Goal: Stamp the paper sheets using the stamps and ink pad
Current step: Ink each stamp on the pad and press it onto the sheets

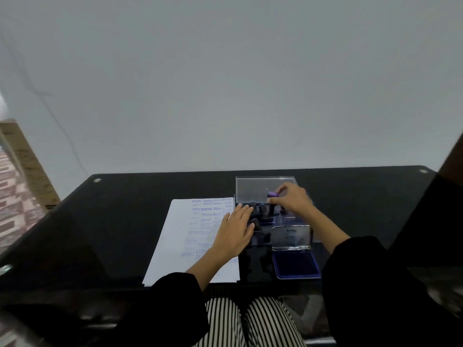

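On the dark surface (120, 221), the left hand (234, 231) rests flat on the paper sheets (172, 249); the right hand (292, 200) pinches a purple stamp (272, 195).

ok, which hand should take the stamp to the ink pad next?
Right. The right hand pinches the purple stamp at the clear case, and the open ink pad lies on its side. The left hand lies flat on the paper, likely steadying it.

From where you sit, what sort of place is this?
Likely a home or small-office desk: a black glass table against a bare wall, stamped paper sheets, and an open ink pad.
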`<action>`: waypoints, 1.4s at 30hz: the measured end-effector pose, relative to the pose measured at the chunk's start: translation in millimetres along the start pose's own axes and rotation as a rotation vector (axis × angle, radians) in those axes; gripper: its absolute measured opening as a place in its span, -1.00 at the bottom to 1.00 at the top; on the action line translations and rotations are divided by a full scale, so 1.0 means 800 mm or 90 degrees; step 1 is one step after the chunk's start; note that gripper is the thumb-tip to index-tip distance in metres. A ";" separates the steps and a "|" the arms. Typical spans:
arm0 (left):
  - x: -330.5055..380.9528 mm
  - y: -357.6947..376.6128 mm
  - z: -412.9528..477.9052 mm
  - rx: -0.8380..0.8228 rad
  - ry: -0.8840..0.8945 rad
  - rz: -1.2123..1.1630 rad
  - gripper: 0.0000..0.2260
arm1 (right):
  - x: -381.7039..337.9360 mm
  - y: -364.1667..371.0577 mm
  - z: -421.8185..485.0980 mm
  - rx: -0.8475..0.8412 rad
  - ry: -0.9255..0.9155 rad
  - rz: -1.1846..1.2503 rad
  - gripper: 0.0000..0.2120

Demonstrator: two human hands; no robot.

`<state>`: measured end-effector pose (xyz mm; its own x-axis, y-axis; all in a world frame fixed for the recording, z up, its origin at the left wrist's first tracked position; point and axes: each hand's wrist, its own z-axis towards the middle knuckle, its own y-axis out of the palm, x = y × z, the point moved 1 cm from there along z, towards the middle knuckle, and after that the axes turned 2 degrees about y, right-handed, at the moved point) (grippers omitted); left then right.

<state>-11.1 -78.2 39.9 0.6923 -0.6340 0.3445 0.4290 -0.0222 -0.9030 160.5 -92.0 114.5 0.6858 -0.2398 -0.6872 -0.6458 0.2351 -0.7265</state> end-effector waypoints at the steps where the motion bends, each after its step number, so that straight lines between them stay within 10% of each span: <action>1: 0.004 -0.002 -0.002 0.001 0.005 0.003 -0.57 | -0.002 -0.008 -0.005 0.015 -0.006 0.019 -0.71; 27: 0.067 0.069 -0.072 -0.172 -0.013 0.045 -0.40 | 0.101 0.029 -0.130 0.082 -0.024 -0.105 -0.51; 42: 0.063 0.103 -0.079 -0.152 -0.013 0.062 -0.07 | 0.106 0.067 -0.120 0.071 -0.094 -0.268 -0.88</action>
<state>22.1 -161.0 -33.8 0.7357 -0.6268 0.2565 0.2126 -0.1459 -0.9662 151.8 -190.3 16.7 0.9261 -0.2015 -0.3190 -0.2669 0.2476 -0.9314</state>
